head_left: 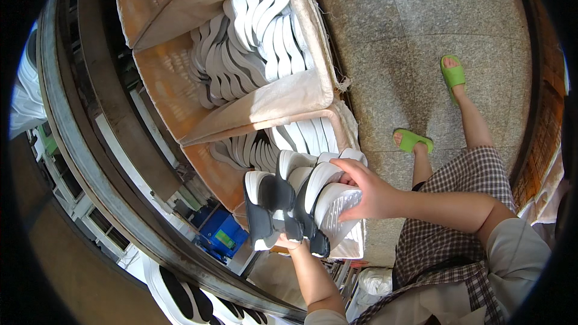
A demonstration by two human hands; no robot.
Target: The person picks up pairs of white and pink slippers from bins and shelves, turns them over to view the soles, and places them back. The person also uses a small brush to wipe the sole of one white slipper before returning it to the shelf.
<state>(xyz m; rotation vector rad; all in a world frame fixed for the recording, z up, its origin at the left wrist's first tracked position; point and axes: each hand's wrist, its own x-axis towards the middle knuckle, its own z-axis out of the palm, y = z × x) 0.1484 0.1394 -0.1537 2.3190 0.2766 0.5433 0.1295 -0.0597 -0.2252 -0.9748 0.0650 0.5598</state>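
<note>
Head view shows the right hand (pixel 368 191) gripping a bundle of black-and-white slides (pixel 310 197) between thumb and fingers, over the lower end of the near bin (pixel 205 171), with the left hand (pixel 290 242) beneath, too hidden to tell how it is closed. The bundle could shed its outer pieces if the right hand's pinch slackens, or catch on the near bin's edge if carried low. Beyond the near bin, past a cloth wall (pixel 283 99) standing in the way, lie stacked white soles (pixel 259 30); a blue box (pixel 221 233) sits left of the near bin, green slippers (pixel 453 75) right.
</note>
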